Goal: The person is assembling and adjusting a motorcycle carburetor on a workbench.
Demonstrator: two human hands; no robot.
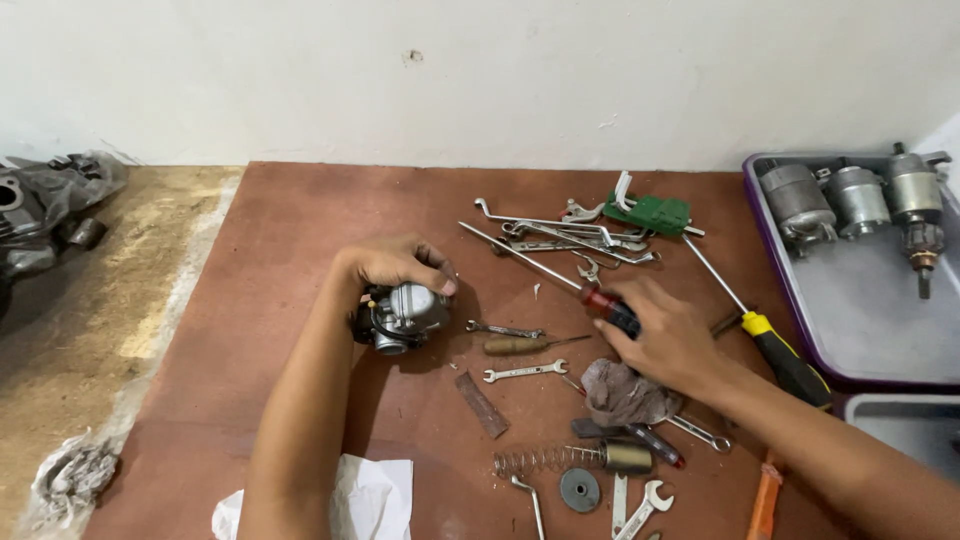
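Head view: a small metal carburettor (400, 317) is gripped from above by the left hand (395, 265) on the brown desk (290, 250). A red-handled screwdriver (600, 300) is clasped by the right hand (665, 340). Just beside it, spanners (523, 372), a grey rag (625, 393) and a spring (535, 461) are scattered.
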